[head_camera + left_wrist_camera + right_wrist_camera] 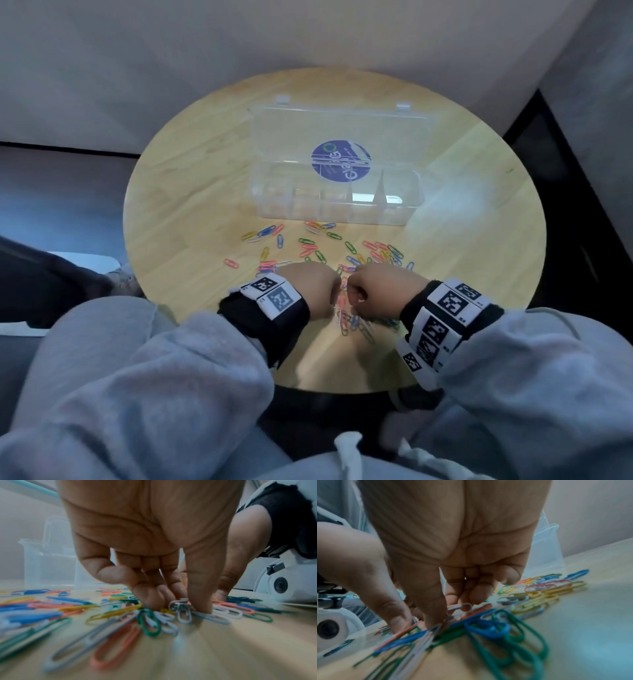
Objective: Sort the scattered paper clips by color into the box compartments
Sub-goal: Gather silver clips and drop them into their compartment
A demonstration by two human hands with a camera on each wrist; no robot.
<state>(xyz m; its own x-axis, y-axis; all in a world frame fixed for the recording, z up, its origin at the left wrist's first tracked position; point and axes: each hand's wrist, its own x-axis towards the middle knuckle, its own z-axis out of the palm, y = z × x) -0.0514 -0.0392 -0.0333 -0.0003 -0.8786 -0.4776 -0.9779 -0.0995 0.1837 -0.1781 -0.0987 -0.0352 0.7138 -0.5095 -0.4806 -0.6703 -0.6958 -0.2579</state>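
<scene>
Between the two hands, close to the near edge of the round wooden table [178,192], lies the thickest part of the pile of paper clips [352,322]. The left hand [310,291] has its fingers curled down into this pile; in the left wrist view the thumb [202,599] and the fingers [150,599] pinch a small bunch of white clips [181,607], which still touch the table. The right hand [380,287] is just beside it, almost touching. Its thumb [433,612] and forefinger come together on a white clip [458,606] at the fingertips, but the view is blurred, so I cannot tell if the clip is really gripped or only touched.

Beyond both hands, the other clips are scattered on the table: pink, blue, yellow, green and white ones, mixed together. Some lie near the knuckles and some just in front of the box. Further beyond them stands the clear plastic box [339,202] with its lid [339,137] open and leaning back. Its compartments look empty, as far as the transparent walls allow me to see.

I judge that the task is at its very beginning. No clip seems to be sorted yet, and all the colours remain on the table. The white clips are probably the first group, and nearly everything is still left to do.
</scene>
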